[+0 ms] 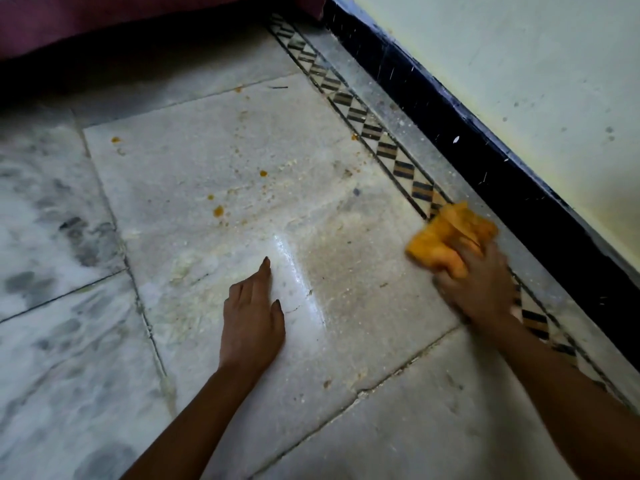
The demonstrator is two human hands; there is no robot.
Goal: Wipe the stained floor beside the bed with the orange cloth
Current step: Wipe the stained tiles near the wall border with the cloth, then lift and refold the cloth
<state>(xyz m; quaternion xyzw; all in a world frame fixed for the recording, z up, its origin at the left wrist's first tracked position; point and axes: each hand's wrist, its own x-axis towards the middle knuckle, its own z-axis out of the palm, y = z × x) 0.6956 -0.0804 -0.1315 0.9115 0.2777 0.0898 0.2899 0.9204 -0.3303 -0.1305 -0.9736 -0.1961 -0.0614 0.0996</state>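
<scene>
My right hand (481, 285) grips a bunched orange cloth (446, 233) and presses it on the marble floor (242, 140) at the patterned border strip, near the wall. My left hand (252, 320) lies flat on the floor with fingers straight, left of a shiny wet streak. Several orange stain spots (218, 211) dot the pale tile farther away, with faint yellowish smears around them. The dark red bed (104, 19) runs along the top left edge.
A black-and-tan diamond border strip (360, 116) runs diagonally beside a black skirting (485, 143) and a pale wall (519, 57). Shadow lies under the bed edge. Grey-veined marble tiles (52, 220) spread to the left.
</scene>
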